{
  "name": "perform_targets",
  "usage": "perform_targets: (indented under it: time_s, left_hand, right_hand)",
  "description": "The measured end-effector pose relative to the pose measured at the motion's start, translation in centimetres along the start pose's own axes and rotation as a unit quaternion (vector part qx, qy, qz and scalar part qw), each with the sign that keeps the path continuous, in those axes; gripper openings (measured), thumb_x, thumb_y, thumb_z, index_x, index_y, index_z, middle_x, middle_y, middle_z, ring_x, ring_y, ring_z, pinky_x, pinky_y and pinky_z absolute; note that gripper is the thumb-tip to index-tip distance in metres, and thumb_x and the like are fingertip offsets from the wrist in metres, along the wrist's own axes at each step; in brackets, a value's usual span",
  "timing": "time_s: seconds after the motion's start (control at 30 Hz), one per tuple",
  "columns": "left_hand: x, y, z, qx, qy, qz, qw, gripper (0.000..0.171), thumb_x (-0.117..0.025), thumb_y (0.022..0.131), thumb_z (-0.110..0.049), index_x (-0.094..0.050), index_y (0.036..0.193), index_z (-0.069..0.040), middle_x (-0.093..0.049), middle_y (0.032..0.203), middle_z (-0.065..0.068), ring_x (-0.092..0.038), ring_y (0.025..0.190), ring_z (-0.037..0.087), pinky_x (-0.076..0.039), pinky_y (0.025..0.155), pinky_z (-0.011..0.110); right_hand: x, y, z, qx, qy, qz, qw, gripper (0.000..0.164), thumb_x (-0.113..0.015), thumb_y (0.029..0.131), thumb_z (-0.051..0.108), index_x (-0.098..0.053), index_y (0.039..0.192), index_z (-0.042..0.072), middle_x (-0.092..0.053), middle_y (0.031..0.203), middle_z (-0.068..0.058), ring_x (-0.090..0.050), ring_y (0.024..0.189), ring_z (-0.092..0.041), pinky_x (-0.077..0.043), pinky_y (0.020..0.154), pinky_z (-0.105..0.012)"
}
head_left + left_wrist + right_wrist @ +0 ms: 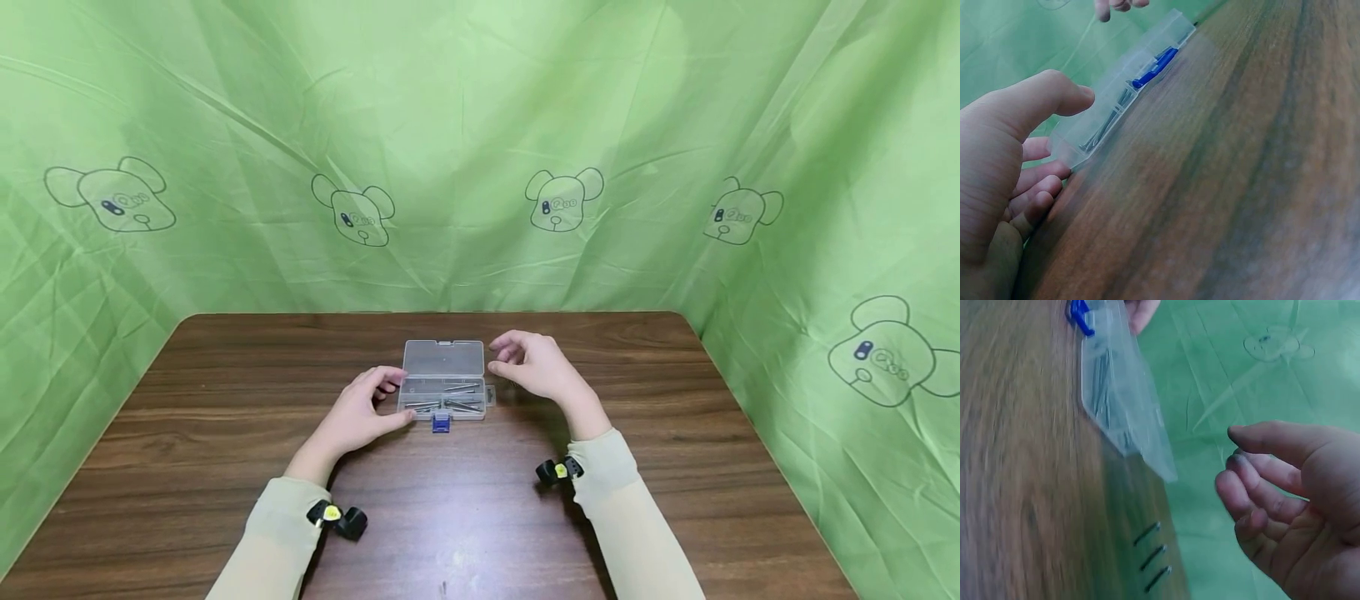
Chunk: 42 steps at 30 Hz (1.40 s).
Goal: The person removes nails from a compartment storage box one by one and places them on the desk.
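Note:
A clear plastic compartment box (402, 396) lies on the table with its lid (444, 359) raised back and its blue latch (441, 424) hanging down in front. Thin metal screw-like pieces (463, 406) lie inside its compartments. My left hand (358, 414) holds the box at its left end, thumb at the front corner and fingertips along the side. Beside the lid's right edge, my right hand (534, 364) hovers apart from it, fingers loosely bent and holding nothing. In the right wrist view, three dark screw-like pieces (1154, 557) lie on the table past the box's right end.
The brown wooden table (450, 517) extends around the box. Green cloth (465, 250) with mouse-like drawings hangs behind the table and at both sides. Each sleeve cuff carries a small black device (349, 523).

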<state>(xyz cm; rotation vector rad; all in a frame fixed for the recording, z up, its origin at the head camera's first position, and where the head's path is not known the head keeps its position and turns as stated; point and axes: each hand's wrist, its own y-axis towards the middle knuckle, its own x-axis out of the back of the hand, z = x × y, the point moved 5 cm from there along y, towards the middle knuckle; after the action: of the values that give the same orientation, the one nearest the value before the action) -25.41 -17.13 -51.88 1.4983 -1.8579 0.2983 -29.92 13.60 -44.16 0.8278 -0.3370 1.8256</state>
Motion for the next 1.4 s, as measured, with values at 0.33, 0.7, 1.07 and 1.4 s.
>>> perform_targets:
  time_s: [0.33,0.7,1.07,1.4]
  left_hand:
    - [-0.1,0.0,0.1,-0.008,0.002,-0.003,1.0000,0.063,-0.096,0.083,-0.030,-0.068,0.136,-0.010,-0.070,0.122,0.002,-0.064,0.108,0.019,-0.055,0.095,0.043]
    - [-0.1,0.0,0.3,-0.009,-0.004,-0.003,0.9999,0.062,-0.096,0.084,-0.031,-0.068,0.136,-0.011,-0.070,0.122,0.001,-0.064,0.108,0.018,-0.055,0.094,0.042]
    - [0.1,-0.1,0.0,-0.006,-0.003,-0.006,1.0000,0.063,-0.097,0.083,-0.028,-0.068,0.136,-0.010,-0.070,0.122,0.002,-0.065,0.108,0.020,-0.056,0.095,0.043]
    - [0.1,0.0,0.0,-0.007,-0.003,-0.004,1.0000,0.063,-0.096,0.083,-0.028,-0.068,0.136,-0.010,-0.070,0.122,0.003,-0.065,0.108,0.020,-0.055,0.095,0.043]
  right_hand:
    - [-1.5,1.2,1.8,0.025,0.018,0.029,0.999,0.031,-0.086,0.095,0.015,-0.077,0.121,0.001,-0.076,0.098,0.000,-0.070,0.084,-0.013,-0.058,0.077,-0.031]
    - [-4.2,1.8,0.9,0.024,0.031,0.053,0.998,0.025,-0.085,0.096,0.014,-0.079,0.118,0.003,-0.076,0.101,0.000,-0.071,0.094,-0.013,-0.058,0.086,-0.031]
    - [-5.8,1.9,0.7,0.037,-0.023,0.065,0.997,0.012,-0.084,0.097,0.011,-0.082,0.109,0.012,-0.077,0.103,0.002,-0.071,0.095,-0.011,-0.059,0.091,-0.035]
    - [-6.0,1.8,0.7,0.059,-0.085,0.060,0.993,0.011,-0.089,0.092,0.010,-0.088,0.101,0.016,-0.075,0.108,0.002,-0.070,0.107,-0.019,-0.057,0.095,-0.037]
